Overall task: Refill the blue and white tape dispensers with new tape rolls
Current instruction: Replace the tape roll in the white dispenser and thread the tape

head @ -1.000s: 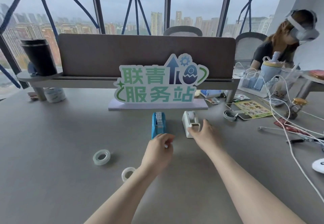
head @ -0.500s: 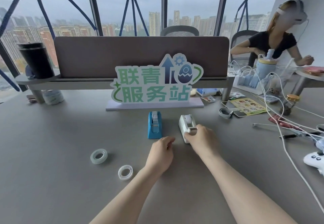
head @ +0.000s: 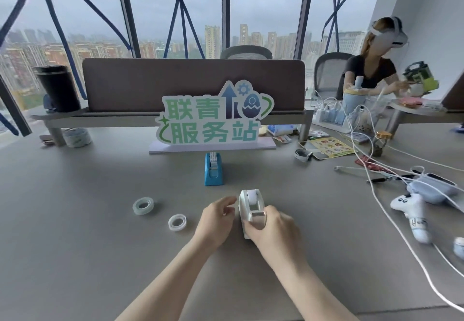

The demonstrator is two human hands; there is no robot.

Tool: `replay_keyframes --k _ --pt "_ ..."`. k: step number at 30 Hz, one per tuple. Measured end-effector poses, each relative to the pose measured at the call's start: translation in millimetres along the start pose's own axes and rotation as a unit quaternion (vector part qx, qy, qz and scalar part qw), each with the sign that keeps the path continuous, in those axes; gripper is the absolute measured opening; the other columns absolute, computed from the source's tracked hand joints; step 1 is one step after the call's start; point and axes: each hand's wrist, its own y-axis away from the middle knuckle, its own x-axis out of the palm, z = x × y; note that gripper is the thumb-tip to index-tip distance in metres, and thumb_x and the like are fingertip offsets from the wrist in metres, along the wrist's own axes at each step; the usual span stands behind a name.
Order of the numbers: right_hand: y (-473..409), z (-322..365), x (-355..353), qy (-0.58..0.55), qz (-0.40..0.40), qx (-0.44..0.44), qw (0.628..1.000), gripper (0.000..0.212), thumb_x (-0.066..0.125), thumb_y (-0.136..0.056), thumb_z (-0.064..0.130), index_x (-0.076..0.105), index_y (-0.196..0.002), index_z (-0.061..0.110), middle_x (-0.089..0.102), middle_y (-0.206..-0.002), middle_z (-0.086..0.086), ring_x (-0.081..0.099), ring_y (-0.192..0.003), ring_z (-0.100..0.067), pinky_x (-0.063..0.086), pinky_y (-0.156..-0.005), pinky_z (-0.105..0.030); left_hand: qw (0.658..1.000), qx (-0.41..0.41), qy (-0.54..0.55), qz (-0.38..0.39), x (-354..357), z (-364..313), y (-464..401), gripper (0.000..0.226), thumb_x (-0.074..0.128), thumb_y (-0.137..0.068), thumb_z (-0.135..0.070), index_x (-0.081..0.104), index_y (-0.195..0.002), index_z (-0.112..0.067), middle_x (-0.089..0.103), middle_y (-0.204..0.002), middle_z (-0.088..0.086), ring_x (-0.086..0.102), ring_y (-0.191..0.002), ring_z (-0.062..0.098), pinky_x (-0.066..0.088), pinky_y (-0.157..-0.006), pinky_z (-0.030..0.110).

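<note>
The white tape dispenser (head: 251, 209) sits on the desk (head: 75, 245) near its front-centre area, closer to you than the blue one. Your right hand (head: 272, 229) is wrapped around its near end, fingers pressed against the base and cutter end. Your left hand (head: 217, 216) rests just beside its left side, fingers loosely curled and holding nothing; whether the fingertips touch the housing cannot be told.

The blue tape dispenser (head: 213, 169) stands further back, just in front of the green sign (head: 213, 117), untouched. It appears to carry a roll or core in its cradle; how much tape remains cannot be read.

Two new tape rolls lie flat toward the left: the thicker tape roll (head: 143, 205) further from you, the thinner tape roll (head: 177, 222) nearer, close to your left hand.

Step in hand, judged from this layout: preparing the white dispenser for refilling. Neither new roll is loaded yet.

Next move calls for:
1. Keep the base steady with your right hand.
2. Use your left hand to lift the spindle or spent core out of the cradle.
3. Keep fingers off the serrated cutter.
</note>
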Motion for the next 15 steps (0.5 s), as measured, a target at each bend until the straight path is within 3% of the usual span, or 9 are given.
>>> replay_keyframes --k 6,15 --pt "29.5 14.8 0.0 -0.002 -0.001 -0.016 1.000 0.044 0.064 -0.074 0.058 0.059 -0.089 0.017 0.069 -0.087 -0.002 0.064 -0.086 -0.025 0.042 -0.066 -0.032 1.000 0.012 0.022 0.001 -10.0 4.6 21.0 0.046 0.047 -0.075 -0.001 0.068 -0.108 -0.026 0.074 -0.104 -0.007 0.068 -0.098 0.010 0.052 -0.093 0.032" --pt "30.2 10.3 -3.1 -0.023 0.038 -0.027 0.999 0.046 0.066 -0.073 0.060 0.053 -0.088 0.019 0.062 -0.088 0.002 0.058 -0.083 -0.021 0.037 -0.063 -0.030 0.999 0.010 0.044 0.010 -13.7 5.2 30.8 0.044 0.049 -0.076 -0.001 0.068 -0.107 -0.027 0.075 -0.102 -0.009 0.067 -0.093 0.004 0.051 -0.087 0.023"
